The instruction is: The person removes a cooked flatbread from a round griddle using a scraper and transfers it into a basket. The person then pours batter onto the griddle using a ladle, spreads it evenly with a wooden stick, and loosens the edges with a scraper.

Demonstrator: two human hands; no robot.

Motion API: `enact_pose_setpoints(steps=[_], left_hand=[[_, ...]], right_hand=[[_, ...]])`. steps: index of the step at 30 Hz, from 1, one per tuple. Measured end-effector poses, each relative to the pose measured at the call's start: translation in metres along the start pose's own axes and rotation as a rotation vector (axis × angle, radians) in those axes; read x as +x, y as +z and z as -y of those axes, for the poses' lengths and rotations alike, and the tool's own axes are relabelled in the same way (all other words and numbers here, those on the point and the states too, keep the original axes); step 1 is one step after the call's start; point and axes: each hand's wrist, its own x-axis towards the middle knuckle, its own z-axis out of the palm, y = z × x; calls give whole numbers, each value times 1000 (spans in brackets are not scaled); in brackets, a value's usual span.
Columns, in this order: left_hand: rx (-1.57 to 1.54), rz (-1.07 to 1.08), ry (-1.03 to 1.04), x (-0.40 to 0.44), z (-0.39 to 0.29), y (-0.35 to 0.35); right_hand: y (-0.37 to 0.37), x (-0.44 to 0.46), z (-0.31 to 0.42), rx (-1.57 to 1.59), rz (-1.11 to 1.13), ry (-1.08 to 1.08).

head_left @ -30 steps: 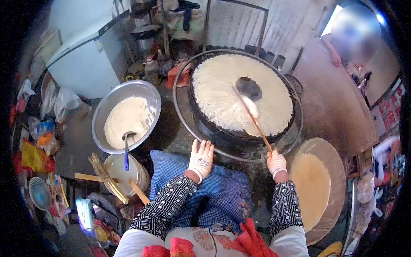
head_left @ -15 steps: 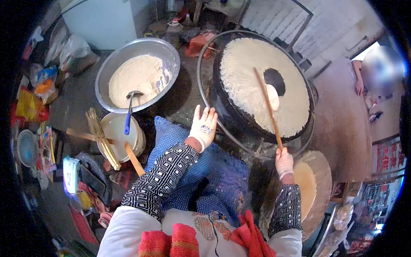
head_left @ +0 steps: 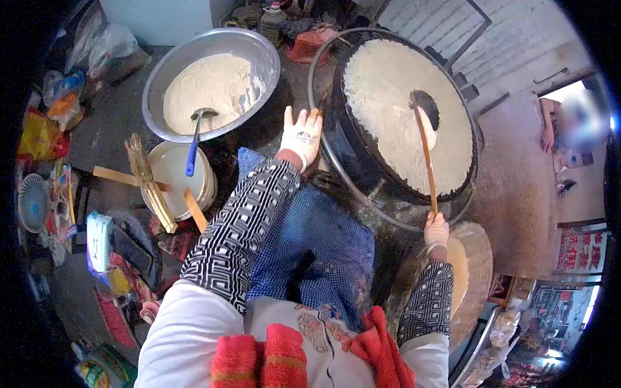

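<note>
So I've got the griddle (head_left: 360, 123) right in front of me, with a pale layer of batter (head_left: 394, 84) all over it apart from a bare dark round spot (head_left: 425, 107) near the middle. My right hand (head_left: 436, 231) is wrapped around one end of a wooden stick (head_left: 427, 155), just off the near side of the griddle, and the stick reaches over the rim to that dark spot. There's a pale rounded patch next to the stick; can't tell if it's batter or part of the tool. My left hand (head_left: 301, 138) isn't gripping anything, fingers spread, left of the griddle. Can't tell if the fingertips touch the ring.

Main thing in the way is that metal ring (head_left: 331, 158) circling the griddle; the stick crosses it. Left of the griddle there's a big metal bowl (head_left: 262, 48) of batter with a blue-handled ladle (head_left: 192, 158) in it, then a bucket (head_left: 206, 194) with a straw brush (head_left: 143, 168) lying across. Near side, to the right, is a shallow round tray (head_left: 480, 275) with something tan in it. Further right of the griddle, a brown tabletop (head_left: 514, 174) and another person's arm (head_left: 548, 129).

Writing: a sign (head_left: 580, 250) to the griddle's lower right has big red Chinese characters, too blurry for me to read safely. Blue print on my left glove (head_left: 296, 143) is illegible too.
</note>
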Motion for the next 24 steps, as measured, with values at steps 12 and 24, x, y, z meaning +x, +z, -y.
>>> enact_pose_setpoints(steps=[12, 24], left_hand=[[-191, -67, 503, -114, -147, -19], [16, -75, 417, -91, -90, -1]], right_hand=[[-20, 10, 30, 21, 104, 69], [2, -4, 29, 79, 66, -42]])
